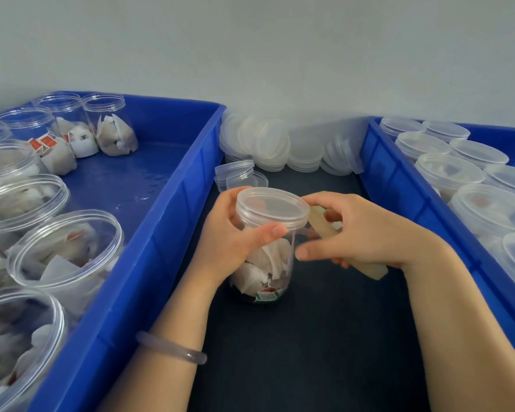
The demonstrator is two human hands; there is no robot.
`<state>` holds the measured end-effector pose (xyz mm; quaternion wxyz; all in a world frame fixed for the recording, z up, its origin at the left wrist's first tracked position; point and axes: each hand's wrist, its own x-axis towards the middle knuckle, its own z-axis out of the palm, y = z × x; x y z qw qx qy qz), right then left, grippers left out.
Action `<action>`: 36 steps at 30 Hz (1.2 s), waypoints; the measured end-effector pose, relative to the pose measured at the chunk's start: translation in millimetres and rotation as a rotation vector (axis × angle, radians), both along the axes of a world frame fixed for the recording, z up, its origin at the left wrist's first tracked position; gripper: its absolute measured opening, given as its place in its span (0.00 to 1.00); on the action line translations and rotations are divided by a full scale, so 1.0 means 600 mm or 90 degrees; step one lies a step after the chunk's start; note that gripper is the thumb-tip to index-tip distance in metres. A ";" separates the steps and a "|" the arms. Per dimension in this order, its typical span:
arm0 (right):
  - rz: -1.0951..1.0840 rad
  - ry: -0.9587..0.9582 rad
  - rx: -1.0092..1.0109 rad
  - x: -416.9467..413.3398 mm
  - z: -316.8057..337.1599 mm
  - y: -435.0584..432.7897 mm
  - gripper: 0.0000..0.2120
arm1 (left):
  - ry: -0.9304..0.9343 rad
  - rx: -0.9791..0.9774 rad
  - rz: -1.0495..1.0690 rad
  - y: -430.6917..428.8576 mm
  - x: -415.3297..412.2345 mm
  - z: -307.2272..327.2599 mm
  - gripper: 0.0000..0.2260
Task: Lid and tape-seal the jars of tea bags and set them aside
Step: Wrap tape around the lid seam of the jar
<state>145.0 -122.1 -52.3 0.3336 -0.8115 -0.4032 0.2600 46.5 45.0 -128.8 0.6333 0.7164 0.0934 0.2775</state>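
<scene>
Clear lidded jar [268, 221] of white tea bags [256, 278], gripped by left hand [226, 242] fingers; at 3 o'clock, right hand [360, 236] fingers hold yellowish tape [320, 223]

Lidded jar [269, 263] in left hand [229, 242], tape roll [321, 225] in right hand [366, 233]

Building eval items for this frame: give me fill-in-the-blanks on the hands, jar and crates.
1. The left hand grips a jar closed with a clear ____.
2. The right hand holds yellowish ____.
3. The lidded jars stand in the crate on the ____.
4. The open jars in the left crate hold ____ bags.
Missing words: lid; tape; right; tea.
</scene>
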 end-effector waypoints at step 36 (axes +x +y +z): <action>0.028 0.047 0.074 0.001 -0.013 0.014 0.25 | -0.037 0.027 0.072 0.000 0.002 0.000 0.27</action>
